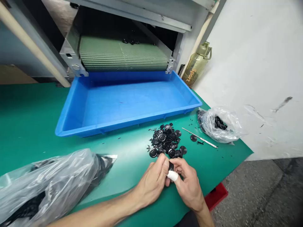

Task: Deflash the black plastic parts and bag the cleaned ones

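Observation:
Both of my hands meet over the green table, just in front of a pile of round black plastic parts [163, 138]. A single black disc [170, 166] is pinched between them, partly hidden by my fingers. My left hand [155, 179] is closed on its left side. My right hand [187, 181], with a white wrap [173, 175] on the thumb, grips it from the right. To the right of the pile lie a thin white pen-like tool [201, 138] and a loose black disc [193, 138].
A blue tray [132, 121] stands beneath the end of a green conveyor belt [123, 56] carrying a few black parts. Plastic bags of black parts lie at left [63, 176] and right [224, 126]. A bottle [197, 64] leans by the wall; a red bin [216, 197] sits below the table edge.

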{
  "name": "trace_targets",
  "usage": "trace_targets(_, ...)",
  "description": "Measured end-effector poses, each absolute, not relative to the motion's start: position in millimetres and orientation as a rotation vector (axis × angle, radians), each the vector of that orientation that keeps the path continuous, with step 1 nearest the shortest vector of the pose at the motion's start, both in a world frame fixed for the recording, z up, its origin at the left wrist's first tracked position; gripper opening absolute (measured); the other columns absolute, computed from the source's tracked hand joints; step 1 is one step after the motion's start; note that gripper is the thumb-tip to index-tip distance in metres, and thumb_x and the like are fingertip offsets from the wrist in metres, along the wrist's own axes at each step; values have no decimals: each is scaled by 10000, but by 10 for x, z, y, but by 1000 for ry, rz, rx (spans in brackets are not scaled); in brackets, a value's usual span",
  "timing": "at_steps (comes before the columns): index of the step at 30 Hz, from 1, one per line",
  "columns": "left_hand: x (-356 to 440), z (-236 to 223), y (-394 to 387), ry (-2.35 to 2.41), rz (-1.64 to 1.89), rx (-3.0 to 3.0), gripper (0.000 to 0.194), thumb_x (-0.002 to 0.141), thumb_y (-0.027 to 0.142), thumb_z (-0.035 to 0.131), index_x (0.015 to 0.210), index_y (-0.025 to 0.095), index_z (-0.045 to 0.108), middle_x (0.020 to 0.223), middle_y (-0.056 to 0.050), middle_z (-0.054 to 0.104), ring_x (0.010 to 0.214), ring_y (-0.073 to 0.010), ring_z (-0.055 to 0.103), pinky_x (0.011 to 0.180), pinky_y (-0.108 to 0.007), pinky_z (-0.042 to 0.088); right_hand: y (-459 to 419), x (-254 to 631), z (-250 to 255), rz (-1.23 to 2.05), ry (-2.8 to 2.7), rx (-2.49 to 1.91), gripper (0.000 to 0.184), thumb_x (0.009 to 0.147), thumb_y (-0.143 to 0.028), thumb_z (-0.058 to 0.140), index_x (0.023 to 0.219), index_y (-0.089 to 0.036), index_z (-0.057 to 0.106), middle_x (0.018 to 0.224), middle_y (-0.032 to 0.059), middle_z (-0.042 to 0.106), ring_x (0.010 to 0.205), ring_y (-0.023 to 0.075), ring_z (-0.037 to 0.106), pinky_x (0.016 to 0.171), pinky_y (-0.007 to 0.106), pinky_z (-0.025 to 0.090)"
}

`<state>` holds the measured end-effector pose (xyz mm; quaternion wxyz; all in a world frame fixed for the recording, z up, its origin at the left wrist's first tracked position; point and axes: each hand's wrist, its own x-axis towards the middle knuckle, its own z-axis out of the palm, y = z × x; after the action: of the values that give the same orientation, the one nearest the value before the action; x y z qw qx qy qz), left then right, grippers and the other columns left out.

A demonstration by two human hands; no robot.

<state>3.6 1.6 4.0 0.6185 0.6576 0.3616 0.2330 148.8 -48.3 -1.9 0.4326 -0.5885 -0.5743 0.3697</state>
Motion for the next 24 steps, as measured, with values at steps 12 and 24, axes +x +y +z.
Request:
trace_targets(12, 155, -11, -92, 890, 610, 1437, 366, 956, 535, 294, 759, 228, 322, 493, 80, 476, 396, -82, 368, 423, -191, 287, -406, 1410, -41, 609, -1519, -1573, 197, 925, -247, 402, 883, -184, 583, 581, -39, 594, 484, 91, 546, 479, 186, 413)
trace_targets(24, 185, 2, 84, 683, 813, 955, 311, 873, 431, 582, 1029, 168, 527, 859, -20, 599, 582, -72, 532, 473, -177, 396, -95, 2365, 17, -6, -1666, -1871, 318, 815, -64, 407, 1001, -181, 637, 1038, 114, 596, 921, 213, 567, 748, 302, 435)
